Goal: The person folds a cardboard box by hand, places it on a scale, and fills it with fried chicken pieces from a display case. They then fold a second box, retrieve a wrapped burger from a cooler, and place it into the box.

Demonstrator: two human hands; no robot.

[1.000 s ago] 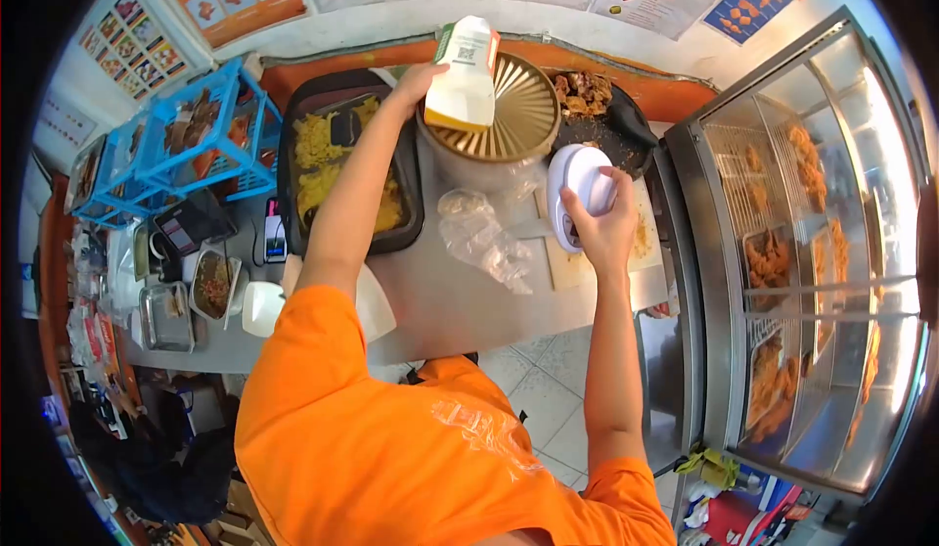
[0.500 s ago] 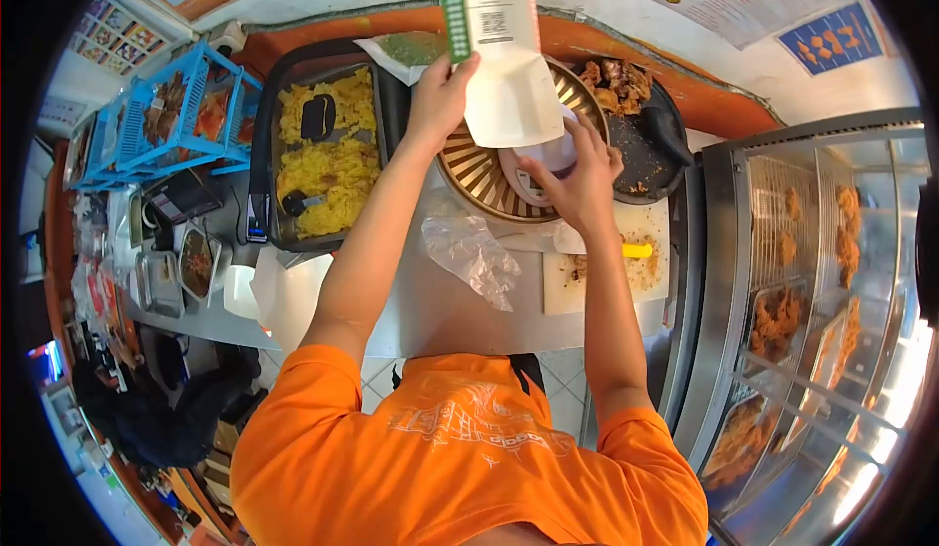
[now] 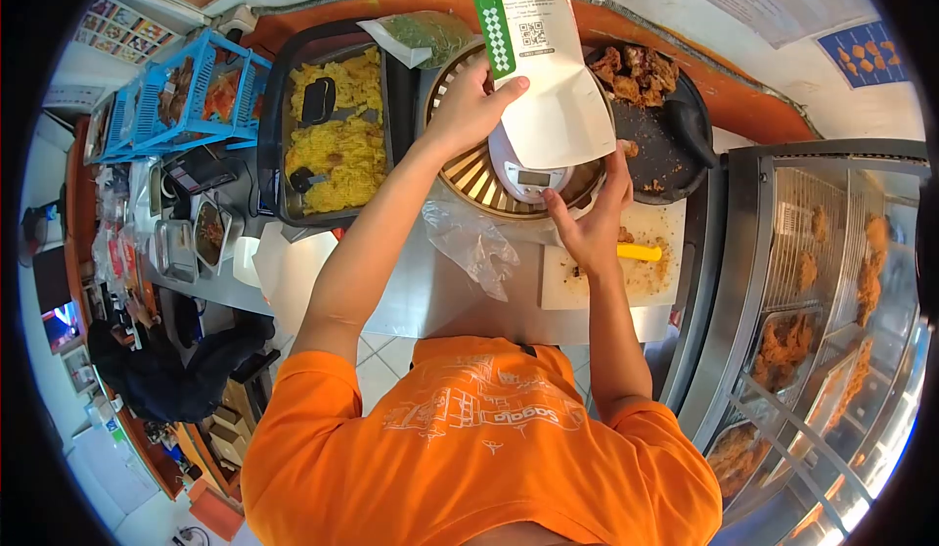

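An unfolded white cardboard food box (image 3: 559, 106) with a green and red printed flap is held by my left hand (image 3: 468, 115), thumb on its inner face and fingers behind. Under the box, a white kitchen scale (image 3: 509, 164) with a small display rests on a round slatted tray (image 3: 467, 172); the box hides much of the scale. My right hand (image 3: 597, 228) is round the scale's front right edge, its thumb beside the display. Its fingertips come up near the box's lower right corner. A crumpled clear plastic bag (image 3: 472, 250) lies nearer to me.
Yellow rice fills a black-rimmed pan (image 3: 274, 169) on the left. Fried pieces (image 3: 636, 74) sit on a dark round platter (image 3: 675, 169). A yellow-handled knife (image 3: 641, 251) lies on a cutting board (image 3: 567, 292). A glass warmer (image 3: 753, 145) stands at right, blue baskets (image 3: 147, 130) at far left.
The box has come down and to the right, over the scale. My right hand has shifted from the scale's top to its front right edge, and the display now shows.
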